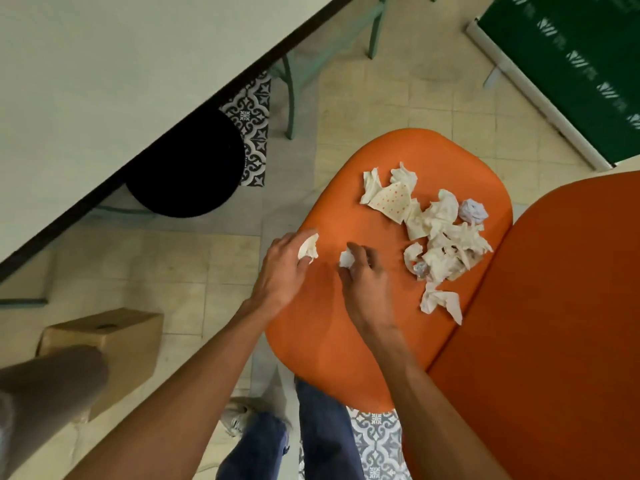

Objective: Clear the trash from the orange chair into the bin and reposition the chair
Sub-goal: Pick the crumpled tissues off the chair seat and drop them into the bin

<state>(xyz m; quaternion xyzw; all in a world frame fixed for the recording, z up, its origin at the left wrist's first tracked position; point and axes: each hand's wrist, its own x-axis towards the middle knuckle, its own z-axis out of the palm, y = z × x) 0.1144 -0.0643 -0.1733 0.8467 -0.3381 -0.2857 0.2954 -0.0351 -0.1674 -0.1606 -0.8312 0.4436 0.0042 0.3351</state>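
Now each hand grips a paper wad, left hand (281, 268), right hand (363, 271); best gather the pile (440, 233) at right-centre before walking to the bin (187, 168).

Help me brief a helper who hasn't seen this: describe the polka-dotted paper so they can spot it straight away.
Start at the orange chair seat in the middle of the view. A pile of crumpled paper scraps lies on the seat, close to the backrest; look at the end of it farthest from the person's hands. The polka-dotted paper lies there fairly flat, the only scrap with small reddish dots, while its neighbours are plain whitish wads.
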